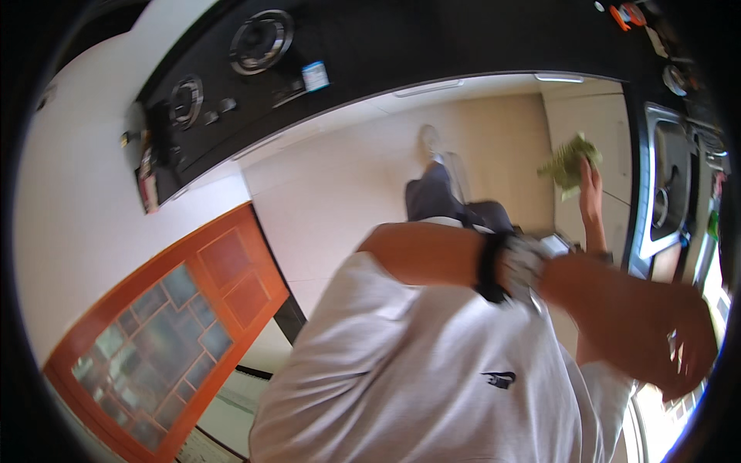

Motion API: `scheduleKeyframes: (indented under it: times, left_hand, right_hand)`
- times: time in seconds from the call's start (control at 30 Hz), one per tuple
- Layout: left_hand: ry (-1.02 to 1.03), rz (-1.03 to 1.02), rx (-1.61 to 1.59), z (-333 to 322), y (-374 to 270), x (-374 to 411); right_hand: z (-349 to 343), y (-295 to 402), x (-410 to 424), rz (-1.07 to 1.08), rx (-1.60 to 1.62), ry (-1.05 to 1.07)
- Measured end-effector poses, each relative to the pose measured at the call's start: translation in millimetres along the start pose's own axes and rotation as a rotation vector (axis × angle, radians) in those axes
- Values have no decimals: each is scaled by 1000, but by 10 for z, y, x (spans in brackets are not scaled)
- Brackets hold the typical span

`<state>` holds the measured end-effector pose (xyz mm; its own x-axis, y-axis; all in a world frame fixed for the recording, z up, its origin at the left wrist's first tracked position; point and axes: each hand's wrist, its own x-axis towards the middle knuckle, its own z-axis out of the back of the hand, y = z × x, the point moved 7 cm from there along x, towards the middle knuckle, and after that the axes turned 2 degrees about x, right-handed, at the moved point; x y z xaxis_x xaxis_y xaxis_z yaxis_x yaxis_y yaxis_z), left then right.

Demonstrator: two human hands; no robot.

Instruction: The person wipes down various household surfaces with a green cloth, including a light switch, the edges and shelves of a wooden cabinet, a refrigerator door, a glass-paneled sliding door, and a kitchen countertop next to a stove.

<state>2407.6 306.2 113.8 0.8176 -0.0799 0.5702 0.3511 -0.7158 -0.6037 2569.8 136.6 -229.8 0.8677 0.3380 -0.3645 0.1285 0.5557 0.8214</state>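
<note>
My right hand (590, 179) holds a crumpled green cloth (573, 162) in front of the pale cabinet doors, left of the sink. My left arm crosses in front of my light shirt, with a black band and a blurred grey wristwatch (518, 263) at the wrist. Close to the camera at the right is my left hand (654, 335), dark and blurred. Its fingers look bent, but whether it holds anything cannot be told.
A black countertop (405, 46) with a gas hob (261, 41) and a small blue-and-white packet (315, 76) runs along the top. A steel sink (668, 179) stands at the right. An orange wooden door (234, 278) with glass panes is at lower left.
</note>
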Motion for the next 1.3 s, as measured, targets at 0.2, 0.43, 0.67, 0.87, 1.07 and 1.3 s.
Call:
scheduleKeyframes:
  times: [0.2, 0.43, 0.67, 0.87, 1.07, 1.3]
  left_hand:
    - [-616, 83, 686, 3295, -288, -659]
    - [-1089, 449, 1350, 5072, -324, -2309]
    - [-1117, 469, 2037, 5225, -29, -2312]
    - [-1063, 616, 2427, 5344, 362, -2306]
    - [-978, 526, 2493, 5470, 224, -2481]
    - [-898, 516, 2559, 5662, 72, -2663]
  right_hand:
    - [-1478, 1298, 1167, 1155, -951, 430]
    - [-3416, 1571, 1688, 1378, -820, 590]
    - [-3641, 1624, 1745, 1366, -651, 388]
    - [-1738, 1060, 2593, 1367, -751, 337]
    - [482, 407, 3910, 1041, -1086, 340]
    - [1102, 221, 4378, 937, -1267, 333]
